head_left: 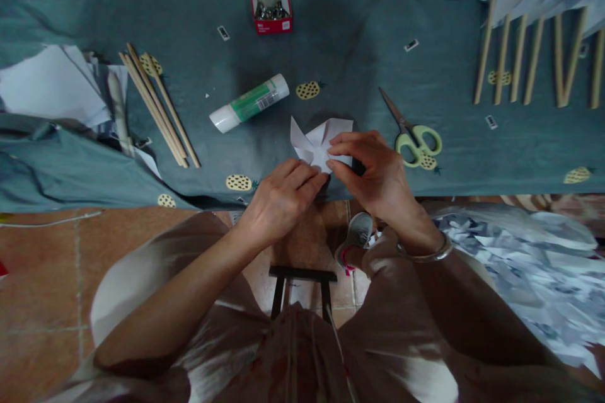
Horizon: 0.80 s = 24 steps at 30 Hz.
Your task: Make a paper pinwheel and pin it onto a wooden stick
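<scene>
A white paper pinwheel [317,138] with folded blades lies at the front edge of the table, between my hands. My left hand [286,195] is closed on its lower left side, fingers bent over the paper. From the right, my right hand [371,167] pinches a blade near the middle between thumb and fingers. Just beyond the paper lies a glue stick [250,102] with a green label, cap on. Green-handled scissors [411,135] rest to the right of my right hand, their blades pointing away.
An open red box of metal pins [273,19] stands at the back. Wooden sticks [158,110], stacked white paper [51,88] and a pen [119,110] are on the left. Finished pinwheels on sticks [534,56] lie at the right. A bag of paper scraps [529,271] is on the floor.
</scene>
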Available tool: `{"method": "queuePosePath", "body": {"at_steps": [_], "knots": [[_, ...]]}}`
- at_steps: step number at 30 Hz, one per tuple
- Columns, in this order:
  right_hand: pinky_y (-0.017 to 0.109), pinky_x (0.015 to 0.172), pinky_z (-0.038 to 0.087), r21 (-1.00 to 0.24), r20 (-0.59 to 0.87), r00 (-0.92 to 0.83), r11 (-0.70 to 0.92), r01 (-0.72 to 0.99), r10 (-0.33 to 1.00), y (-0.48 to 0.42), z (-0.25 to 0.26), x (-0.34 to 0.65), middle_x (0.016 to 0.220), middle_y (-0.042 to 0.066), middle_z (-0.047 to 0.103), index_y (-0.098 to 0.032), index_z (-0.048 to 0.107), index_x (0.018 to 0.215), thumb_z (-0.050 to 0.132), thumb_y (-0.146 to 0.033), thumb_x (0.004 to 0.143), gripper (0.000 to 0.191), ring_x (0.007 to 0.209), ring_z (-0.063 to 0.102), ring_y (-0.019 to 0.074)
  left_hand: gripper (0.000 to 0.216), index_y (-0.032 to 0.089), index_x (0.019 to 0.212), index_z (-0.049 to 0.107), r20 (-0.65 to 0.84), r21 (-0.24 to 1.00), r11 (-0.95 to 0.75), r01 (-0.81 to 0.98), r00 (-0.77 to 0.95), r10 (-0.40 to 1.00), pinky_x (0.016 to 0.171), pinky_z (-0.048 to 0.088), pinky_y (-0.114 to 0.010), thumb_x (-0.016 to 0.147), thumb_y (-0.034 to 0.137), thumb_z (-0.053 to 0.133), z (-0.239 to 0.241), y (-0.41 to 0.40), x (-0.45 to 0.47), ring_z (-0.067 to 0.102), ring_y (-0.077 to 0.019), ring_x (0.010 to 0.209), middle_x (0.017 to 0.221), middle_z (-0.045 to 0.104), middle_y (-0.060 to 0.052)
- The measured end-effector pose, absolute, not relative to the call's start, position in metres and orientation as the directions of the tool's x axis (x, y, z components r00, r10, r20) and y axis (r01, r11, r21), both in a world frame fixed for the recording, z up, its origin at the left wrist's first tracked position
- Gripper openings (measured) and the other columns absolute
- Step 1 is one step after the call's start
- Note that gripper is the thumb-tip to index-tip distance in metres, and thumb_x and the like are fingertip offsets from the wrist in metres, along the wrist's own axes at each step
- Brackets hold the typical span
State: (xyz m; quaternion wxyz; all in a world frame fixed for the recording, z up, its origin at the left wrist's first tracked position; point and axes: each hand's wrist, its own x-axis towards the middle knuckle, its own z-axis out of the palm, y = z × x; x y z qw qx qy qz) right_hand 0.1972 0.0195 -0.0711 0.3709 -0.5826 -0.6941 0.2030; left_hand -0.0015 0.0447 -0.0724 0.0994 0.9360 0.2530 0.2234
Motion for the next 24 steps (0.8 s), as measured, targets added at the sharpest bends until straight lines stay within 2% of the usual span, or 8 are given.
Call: {"method": "queuePosePath", "body": {"at_steps": [7, 16, 24], "knots": [[0.048, 0.096, 0.054, -0.691, 0.256, -0.098, 0.253, 0.677, 0.962, 0.012, -0.063, 0.206, 0.104, 0.007, 0.077, -0.024, 0.07, 0.097, 0.068, -0.018, 0.086, 0.013, 0.1, 0.07, 0.026, 0.02, 0.009, 0.112, 0.066, 0.375, 0.307, -0.854, 0.42, 0.772, 0.514, 0.077, 0.056, -0.03, 0.1, 0.013, 0.051, -0.071, 0.045, -0.001, 0.062, -0.018, 0.09, 0.097, 0.071, -0.009], [0.046, 0.096, 0.055, -0.686, 0.262, -0.101, 0.258, 0.68, 0.96, 0.012, -0.068, 0.206, 0.106, 0.005, 0.076, -0.025, 0.071, 0.094, 0.065, -0.017, 0.088, 0.012, 0.101, 0.069, 0.0247, 0.022, 0.012, 0.112, 0.067, 0.344, 0.29, -0.85, 0.44, 0.781, 0.522, 0.079, 0.058, -0.032, 0.101, 0.014, 0.049, -0.071, 0.045, -0.001, 0.064, -0.0178, 0.09, 0.098, 0.071, -0.008], [0.048, 0.094, 0.053, -0.654, 0.27, -0.126, 0.278, 0.703, 0.955, 0.012, -0.066, 0.202, 0.108, 0.006, 0.075, -0.025, 0.072, 0.091, 0.06, -0.019, 0.093, 0.014, 0.1, 0.069, 0.0251, 0.02, 0.008, 0.11, 0.067, 0.376, 0.312, -0.855, 0.414, 0.773, 0.511, 0.076, 0.056, -0.03, 0.1, 0.013, 0.051, -0.069, 0.044, -0.002, 0.062, -0.0183, 0.089, 0.096, 0.072, -0.01]]}}
